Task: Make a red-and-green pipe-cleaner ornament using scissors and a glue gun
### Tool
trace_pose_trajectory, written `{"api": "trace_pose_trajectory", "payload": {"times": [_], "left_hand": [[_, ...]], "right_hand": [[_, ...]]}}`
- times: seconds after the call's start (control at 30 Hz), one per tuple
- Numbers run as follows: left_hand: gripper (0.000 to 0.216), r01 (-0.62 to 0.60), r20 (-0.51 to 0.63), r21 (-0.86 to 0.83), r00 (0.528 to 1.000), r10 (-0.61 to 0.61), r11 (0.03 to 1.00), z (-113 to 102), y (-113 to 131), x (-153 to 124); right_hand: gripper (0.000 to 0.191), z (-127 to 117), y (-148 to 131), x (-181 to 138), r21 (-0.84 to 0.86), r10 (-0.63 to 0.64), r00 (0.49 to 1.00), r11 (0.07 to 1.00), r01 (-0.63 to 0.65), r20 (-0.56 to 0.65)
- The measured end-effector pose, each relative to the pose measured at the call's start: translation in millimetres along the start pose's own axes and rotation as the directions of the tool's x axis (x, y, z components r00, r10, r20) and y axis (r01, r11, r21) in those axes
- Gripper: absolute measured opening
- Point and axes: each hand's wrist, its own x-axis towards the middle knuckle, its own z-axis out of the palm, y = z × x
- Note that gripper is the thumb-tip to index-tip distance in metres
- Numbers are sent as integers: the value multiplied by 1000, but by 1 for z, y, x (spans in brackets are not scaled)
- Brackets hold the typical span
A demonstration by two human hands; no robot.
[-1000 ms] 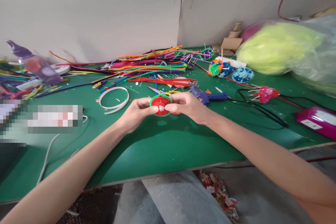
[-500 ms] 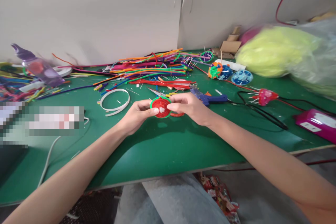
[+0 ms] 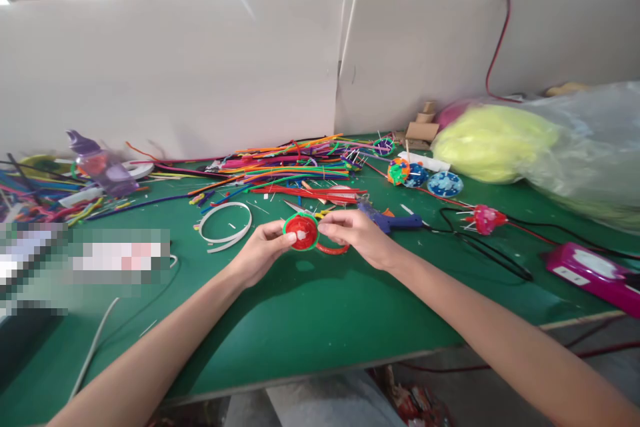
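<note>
A small round red piece (image 3: 306, 238) with a fuzzy green rim and a whitish patch near its middle is held above the table. My left hand (image 3: 264, 247) pinches its left side, thumb on the face. At its right edge is my right hand (image 3: 357, 235), thumb and fingertips drawn together; what they pinch, if anything, is too small to make out. Below the right fingers lies a red curved strip (image 3: 333, 249). Behind the hands are scissors (image 3: 300, 208) with yellow handles, partly hidden, and a blue glue gun (image 3: 395, 221).
Coloured pipe cleaners (image 3: 280, 170) lie in bundles at the back. A coiled white strip (image 3: 225, 240) rests left. Blue dotted discs (image 3: 445, 183), a pink piece with white sticks (image 3: 486, 219), a magenta power strip (image 3: 590, 273) and a yellow-filled plastic bag (image 3: 495, 143) are right.
My right thumb has moved off the red face to the piece's right edge. The left hand keeps its pinch. The camera has tilted up, showing more above the partition.
</note>
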Motion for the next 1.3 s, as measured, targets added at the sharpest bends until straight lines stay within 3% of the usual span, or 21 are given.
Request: {"api": "trace_pose_trajectory", "payload": {"times": [0.37, 0.77, 1.3], "left_hand": [[27, -7, 7, 61, 1000, 6, 998, 2, 1, -2], [27, -10, 12, -6, 1000, 10, 1000, -3, -4, 0], [32, -15, 8, -21, 1000, 15, 1000, -1, -5, 0]], "right_hand": [[26, 0, -1, 0, 7, 10, 1000, 1000, -10, 5], [28, -4, 4, 2, -24, 22, 993, 1000, -19, 116], [27, -3, 1, 1, -68, -51, 996, 996, 56, 74]]}}
